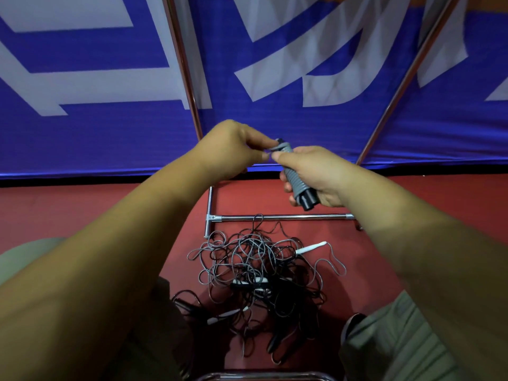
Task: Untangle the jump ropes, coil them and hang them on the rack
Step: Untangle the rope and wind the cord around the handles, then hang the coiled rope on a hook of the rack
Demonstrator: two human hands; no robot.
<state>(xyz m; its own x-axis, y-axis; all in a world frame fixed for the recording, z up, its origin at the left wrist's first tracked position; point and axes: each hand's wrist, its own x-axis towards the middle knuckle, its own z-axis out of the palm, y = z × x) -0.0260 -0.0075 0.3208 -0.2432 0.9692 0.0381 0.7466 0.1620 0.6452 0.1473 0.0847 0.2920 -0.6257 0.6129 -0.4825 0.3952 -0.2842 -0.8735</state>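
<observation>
In the head view, my right hand [316, 174] is curled round a pair of black handles [309, 203] held side by side, with grey rope [295, 180] wound round them in a close coil. My left hand [233, 147] pinches the loose end of that rope at the top of the coil, fingertips pressed together on it, just beside my right thumb. I judge I am tucking the end in so the wraps lock. If my pinch slips before the end is caught, the turns could spring off and the coil come undone.

Below, between my knees on the red floor, the other jump ropes lie in a tangled heap [261, 276], grey and black cords crossed over white handles [310, 247]. Tugging one cord hard there would likely tighten the knots. The rack [280, 217] stands just beyond the heap, its chrome uprights rising before a blue banner [110, 127].
</observation>
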